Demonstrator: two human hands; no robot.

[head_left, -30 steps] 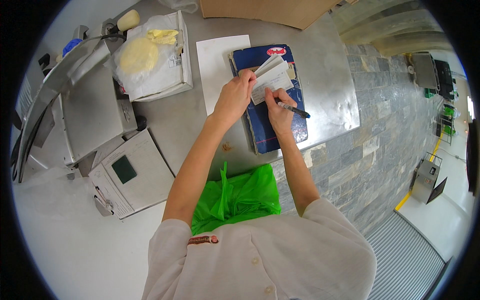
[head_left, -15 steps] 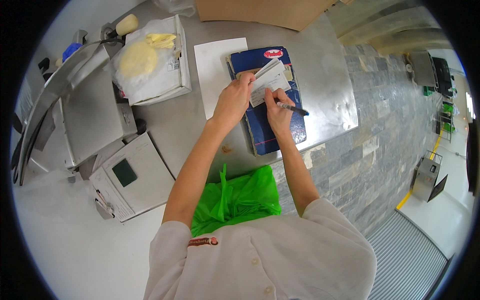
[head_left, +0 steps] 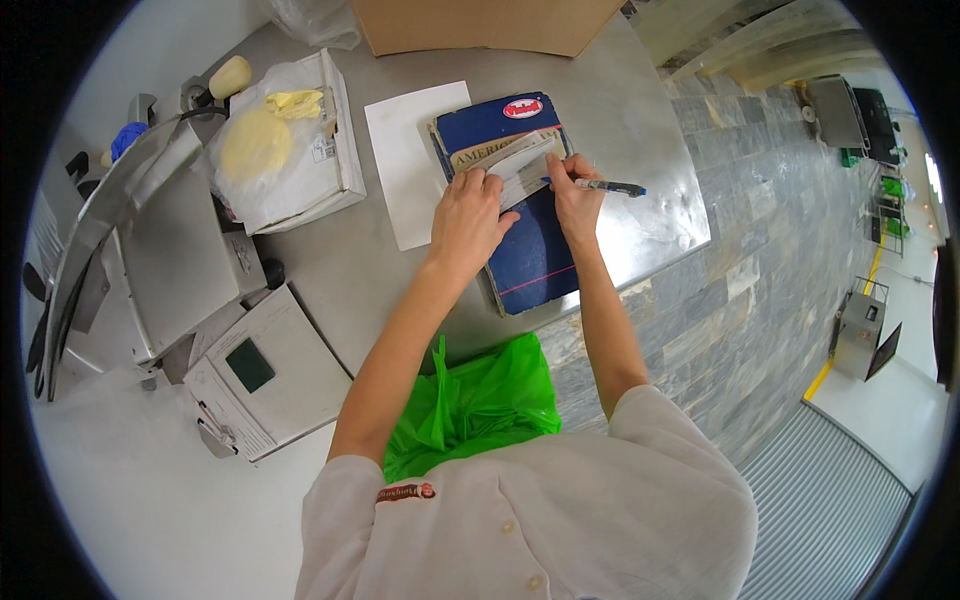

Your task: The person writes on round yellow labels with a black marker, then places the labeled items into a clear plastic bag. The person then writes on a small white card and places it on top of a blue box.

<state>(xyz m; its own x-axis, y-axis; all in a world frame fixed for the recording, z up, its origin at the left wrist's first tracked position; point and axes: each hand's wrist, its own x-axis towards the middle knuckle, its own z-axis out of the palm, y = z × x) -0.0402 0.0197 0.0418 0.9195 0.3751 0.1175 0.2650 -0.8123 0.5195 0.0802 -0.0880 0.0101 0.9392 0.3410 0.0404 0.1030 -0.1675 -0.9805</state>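
Observation:
A large dark blue book [head_left: 530, 255] lies on the steel counter [head_left: 650, 140]. On top of it rests a small stack of pale paper slips [head_left: 525, 165]. My left hand [head_left: 468, 222] lies flat on the stack's left end and pins it to the book. My right hand [head_left: 572, 195] grips a blue pen [head_left: 608, 186] with its tip at the slips. Left of the book lies a blank white sheet [head_left: 410, 160].
A white tray [head_left: 300, 150] with bagged yellow cheese stands at the left. A slicer [head_left: 120, 240] and a white scale [head_left: 265, 375] stand further left. A cardboard box [head_left: 480, 22] is at the back. A green plastic bag [head_left: 470, 405] hangs below the counter edge.
Both hands stay on the slips and the book. The right hand with the pen has shifted only slightly over the paper.

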